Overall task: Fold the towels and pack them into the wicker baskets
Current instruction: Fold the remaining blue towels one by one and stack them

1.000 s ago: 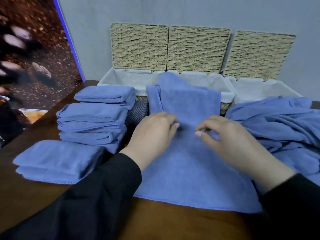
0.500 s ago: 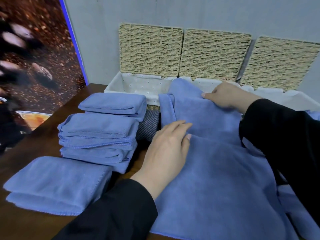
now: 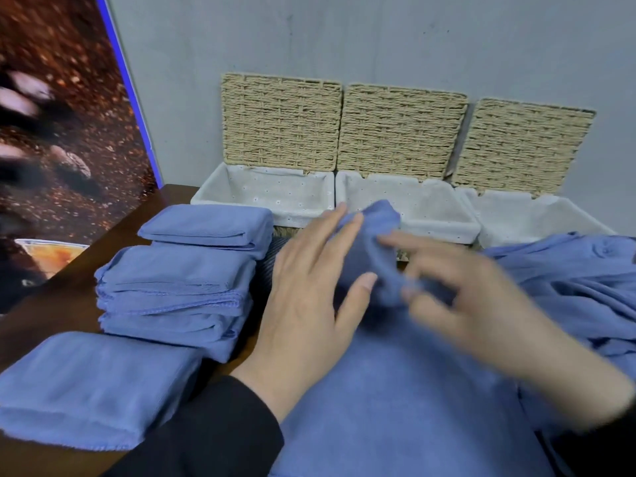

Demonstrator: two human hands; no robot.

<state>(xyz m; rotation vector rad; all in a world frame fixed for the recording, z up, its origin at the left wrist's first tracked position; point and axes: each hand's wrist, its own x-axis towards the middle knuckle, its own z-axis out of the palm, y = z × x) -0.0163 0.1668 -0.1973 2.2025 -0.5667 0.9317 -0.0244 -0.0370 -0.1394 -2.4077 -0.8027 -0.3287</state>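
Three lidded wicker baskets [image 3: 406, 215] line a grey wall [image 3: 344, 36] on a dark wooden table [image 3: 72, 270].

A dark brown wooden table [image 3: 86, 266] serves as the work surface. Directly behind the table stands a plain grey wall [image 3: 344, 32] with faint marks. To the left of the table stands a large printed panel [image 3: 58, 132] in brown, speckled tones, edged by a blue strip [image 3: 132, 98]. Lighting is even and diffuse.

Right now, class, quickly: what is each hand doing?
Left hand: open, fingers straight, resting on the blue towel.
Right hand: blurred, fingers pinch the towel's folded far edge.
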